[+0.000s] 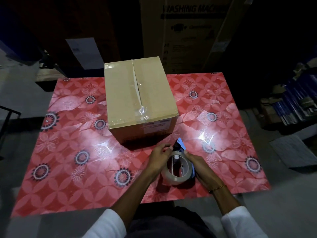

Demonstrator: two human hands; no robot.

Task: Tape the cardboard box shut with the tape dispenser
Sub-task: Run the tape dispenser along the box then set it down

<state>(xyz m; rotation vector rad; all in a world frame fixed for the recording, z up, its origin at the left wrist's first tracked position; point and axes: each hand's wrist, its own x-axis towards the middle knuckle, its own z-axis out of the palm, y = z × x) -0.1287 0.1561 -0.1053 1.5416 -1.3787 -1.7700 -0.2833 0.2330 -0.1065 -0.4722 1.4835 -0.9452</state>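
Nearest, at 6 o'clock: both hands clamped on the tape dispenser (pixel 180 166). Right hand (pixel 199 166) wraps its blue frame; left hand (pixel 159 158) pinches at the clear roll's front edge. Dispenser is over the red floral surface (pixel 68 152), nose toward 12 o'clock. Beyond, at 12 o'clock: cardboard box (pixel 139 98), plain brown, flaps closed, wrinkled clear tape along the centre seam, label on near face.

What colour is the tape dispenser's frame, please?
Blue, in the head view: the tape dispenser shows blue at its front tip and right edge.
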